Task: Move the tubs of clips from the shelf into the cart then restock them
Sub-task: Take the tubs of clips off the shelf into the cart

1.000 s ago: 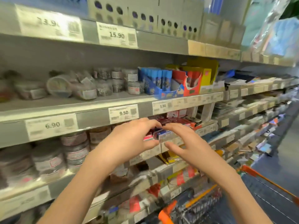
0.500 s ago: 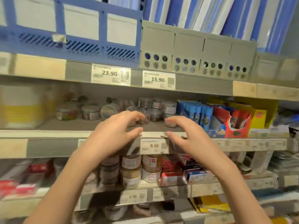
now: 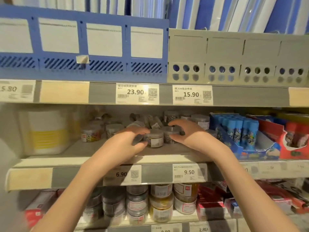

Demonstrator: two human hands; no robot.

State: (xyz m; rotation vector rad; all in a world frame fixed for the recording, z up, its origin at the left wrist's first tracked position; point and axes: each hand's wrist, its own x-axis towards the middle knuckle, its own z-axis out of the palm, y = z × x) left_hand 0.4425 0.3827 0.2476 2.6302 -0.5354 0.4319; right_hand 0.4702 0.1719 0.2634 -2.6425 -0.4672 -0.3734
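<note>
left hand (image 3: 127, 144): centre of frame, reached onto the middle shelf, fingers curled around a clear tub at its fingertips; tub mostly hidden by the fingers, grip looks closed on it.
right hand (image 3: 189, 134): centre, just right of the left hand, thumb and fingers curved around the right side of a small tub (image 3: 170, 135) of dark clips; contact looks made, blurred.
labelled tub (image 3: 154, 138): clear round tub with white label, upright on the middle shelf, between the two hands, touching neither clearly.
other tubs of clips (image 3: 103, 131): loose group on the same shelf, left of and behind the hands, some tipped over at the back; one upright tub (image 3: 201, 120) at right rear.
middle shelf (image 3: 50, 164): grey board, centre band of frame, price tags 6.90 (image 3: 122, 174) and 9.50 (image 3: 189, 172) on its front edge, forearms crossing over them.
blue glue-stick box (image 3: 239, 131): right of the tubs, open display carton, sticks upright.
red carton (image 3: 294, 139): far right, beside the blue box.
white and yellow container (image 3: 46, 131): left end of the middle shelf, blurred.
lower shelf tubs (image 3: 160, 203): bottom centre, stacked jars of silver and gold contents, red packs to their right.
upper shelf: blue file rack (image 3: 83, 47) upper left, grey file rack (image 3: 234, 56) upper right, tags 23.90 (image 3: 136, 92) and 15.90 (image 3: 192, 94) below them.
cart: out of view.
</note>
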